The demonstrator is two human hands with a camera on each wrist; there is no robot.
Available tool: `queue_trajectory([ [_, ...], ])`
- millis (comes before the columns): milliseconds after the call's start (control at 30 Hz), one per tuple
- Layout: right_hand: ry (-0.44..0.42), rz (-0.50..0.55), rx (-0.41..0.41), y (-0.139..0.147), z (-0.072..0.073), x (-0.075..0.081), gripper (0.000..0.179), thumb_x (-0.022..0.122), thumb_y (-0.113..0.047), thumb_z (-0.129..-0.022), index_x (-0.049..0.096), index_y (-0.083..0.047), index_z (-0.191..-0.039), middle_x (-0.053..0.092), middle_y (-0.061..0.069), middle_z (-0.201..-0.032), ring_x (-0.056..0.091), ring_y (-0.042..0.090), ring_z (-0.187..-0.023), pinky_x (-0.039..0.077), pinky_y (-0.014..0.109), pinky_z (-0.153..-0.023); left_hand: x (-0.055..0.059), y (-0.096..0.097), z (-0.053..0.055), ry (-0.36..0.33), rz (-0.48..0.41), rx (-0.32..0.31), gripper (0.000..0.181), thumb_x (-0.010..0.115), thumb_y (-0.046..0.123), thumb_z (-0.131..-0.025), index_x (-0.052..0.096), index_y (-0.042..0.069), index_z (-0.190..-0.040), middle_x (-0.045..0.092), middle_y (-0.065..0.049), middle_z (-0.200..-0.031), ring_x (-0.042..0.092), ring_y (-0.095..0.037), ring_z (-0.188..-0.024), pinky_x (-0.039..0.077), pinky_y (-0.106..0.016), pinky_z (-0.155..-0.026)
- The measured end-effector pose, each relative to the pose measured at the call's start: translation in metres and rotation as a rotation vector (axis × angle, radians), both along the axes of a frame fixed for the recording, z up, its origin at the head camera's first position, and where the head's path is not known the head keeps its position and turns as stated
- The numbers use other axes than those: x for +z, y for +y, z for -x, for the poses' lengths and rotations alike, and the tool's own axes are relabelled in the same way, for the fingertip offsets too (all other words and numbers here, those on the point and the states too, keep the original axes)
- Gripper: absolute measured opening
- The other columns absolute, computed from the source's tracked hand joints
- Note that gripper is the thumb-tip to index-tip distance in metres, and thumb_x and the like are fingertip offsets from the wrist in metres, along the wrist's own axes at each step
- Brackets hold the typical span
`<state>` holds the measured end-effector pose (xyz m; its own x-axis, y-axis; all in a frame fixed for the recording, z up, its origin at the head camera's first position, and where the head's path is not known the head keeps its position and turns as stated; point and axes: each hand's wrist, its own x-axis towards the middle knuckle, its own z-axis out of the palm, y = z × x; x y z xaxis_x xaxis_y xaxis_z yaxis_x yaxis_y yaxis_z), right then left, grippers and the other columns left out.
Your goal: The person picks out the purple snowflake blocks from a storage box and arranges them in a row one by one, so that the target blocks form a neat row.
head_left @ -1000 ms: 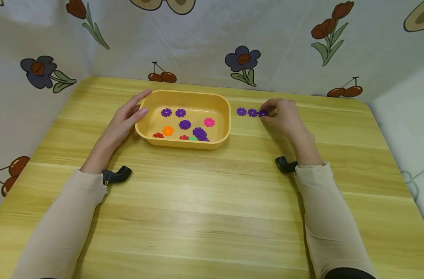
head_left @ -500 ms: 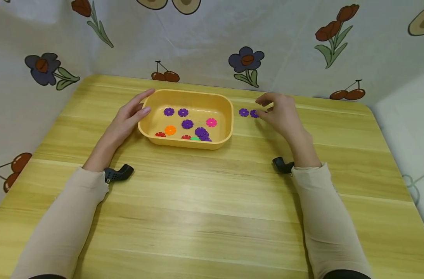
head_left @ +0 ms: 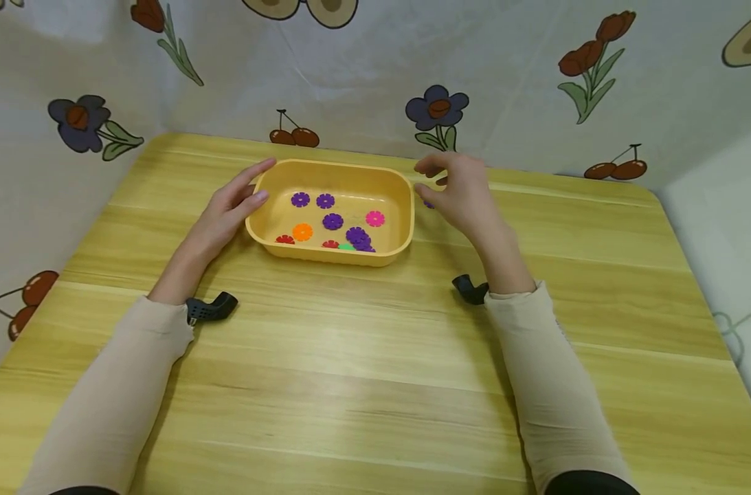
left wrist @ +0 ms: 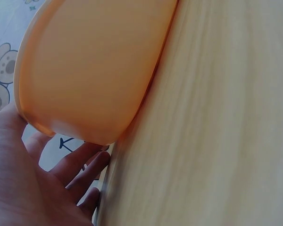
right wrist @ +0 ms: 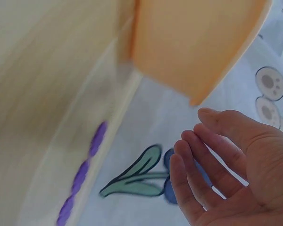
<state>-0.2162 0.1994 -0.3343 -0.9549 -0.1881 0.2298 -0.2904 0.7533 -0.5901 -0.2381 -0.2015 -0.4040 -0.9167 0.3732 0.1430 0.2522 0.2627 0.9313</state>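
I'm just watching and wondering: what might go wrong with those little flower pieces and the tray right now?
The right hand hovers empty over the purple flowers on the table; its palm or sleeve might scatter that row. The left hand only rests against the yellow tray, so a bump could slide the tray.

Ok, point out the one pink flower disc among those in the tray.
The pink disc lies by the yellow tray's right wall, right of the middle purple disc; the others are purple, orange, red or green.
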Motion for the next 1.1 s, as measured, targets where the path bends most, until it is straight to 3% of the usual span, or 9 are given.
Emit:
queue_trajectory([
  [200, 0.015, -0.022, 0.038, -0.029, 0.005, 0.002, 0.026, 0.078, -0.009, -0.095, 0.075, 0.0, -0.119, 0.075, 0.016, -0.117, 0.067, 0.031, -0.112, 0.058, 0.045, -0.099, -0.002, 0.0, 0.0, 0.004, -0.007, -0.003, 0.053, 0.053, 0.028, -0.112, 0.041, 0.032, -0.163, 0.058, -0.025, -0.148, 0.068, -0.019, -0.119, 0.058, -0.019, -0.089],
  [400, 0.051, -0.098, 0.073, -0.057, 0.007, 0.003, 0.026, 0.078, -0.012, -0.095, 0.076, -0.001, -0.119, 0.076, 0.014, -0.122, 0.064, 0.031, -0.12, 0.046, 0.043, -0.113, 0.0, 0.001, -0.001, 0.003, 0.002, -0.005, 0.053, 0.052, 0.029, -0.112, 0.041, 0.033, -0.163, 0.059, -0.023, -0.149, 0.067, -0.02, -0.119, 0.058, -0.018, -0.09],
  [767, -0.117, -0.143, 0.241, -0.107, 0.007, 0.0, 0.032, 0.081, -0.016, -0.094, 0.075, -0.003, -0.123, 0.075, 0.012, -0.124, 0.066, 0.029, -0.118, 0.053, 0.038, -0.106, -0.003, -0.001, -0.003, -0.004, 0.003, 0.008, 0.052, 0.052, 0.029, -0.112, 0.041, 0.033, -0.163, 0.061, -0.024, -0.146, 0.069, -0.018, -0.114, 0.058, -0.02, -0.09],
  [900, -0.178, -0.159, 0.257, -0.115, 0.005, -0.005, 0.03, 0.083, -0.018, -0.093, 0.076, -0.004, -0.119, 0.076, 0.011, -0.12, 0.066, 0.027, -0.114, 0.054, 0.038, -0.103, -0.003, -0.001, -0.003, -0.006, -0.002, 0.008, 0.052, 0.052, 0.03, -0.112, 0.041, 0.033, -0.163, 0.06, -0.023, -0.147, 0.069, -0.017, -0.115, 0.058, -0.02, -0.09],
  [1100, -0.195, -0.203, 0.273, -0.121, 0.003, -0.013, 0.031, 0.085, -0.017, -0.091, 0.077, -0.006, -0.119, 0.075, 0.009, -0.118, 0.065, 0.023, -0.108, 0.054, 0.036, -0.102, -0.001, -0.001, -0.001, -0.006, -0.009, -0.001, 0.052, 0.053, 0.03, -0.112, 0.042, 0.034, -0.163, 0.06, -0.022, -0.149, 0.067, -0.018, -0.118, 0.057, -0.018, -0.09],
])
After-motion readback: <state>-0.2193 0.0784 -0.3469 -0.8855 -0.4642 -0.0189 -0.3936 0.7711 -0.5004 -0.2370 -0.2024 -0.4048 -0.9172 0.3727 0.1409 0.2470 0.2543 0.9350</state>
